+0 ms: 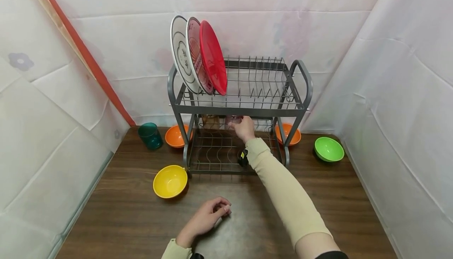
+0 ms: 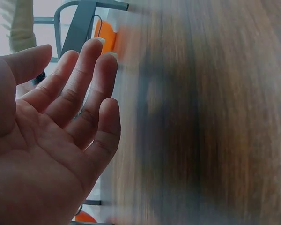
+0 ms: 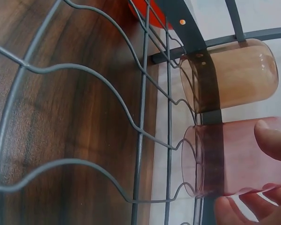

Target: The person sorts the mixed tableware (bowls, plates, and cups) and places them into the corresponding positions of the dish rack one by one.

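Note:
My right hand [image 1: 245, 128] reaches into the lower tier of a grey dish rack [image 1: 238, 111]. Its thumb and fingers grip a clear pink glass [image 3: 243, 154], whose rim is at the wires of the lower rack. Beside it an amber glass [image 3: 239, 75] stands upside down on the same wires, a small gap between the two. My left hand [image 1: 209, 216] is low over the table in front of the rack, fingers loosely bent; its palm [image 2: 42, 154] holds nothing in the left wrist view.
Two patterned plates [image 1: 182, 54] and a red plate [image 1: 214, 60] stand in the upper tier. Around the rack are a teal glass [image 1: 150, 136], a yellow bowl [image 1: 170, 181], a green bowl [image 1: 329, 149] and orange bowls [image 1: 175, 136]. Fabric walls [image 1: 400, 113] enclose the table.

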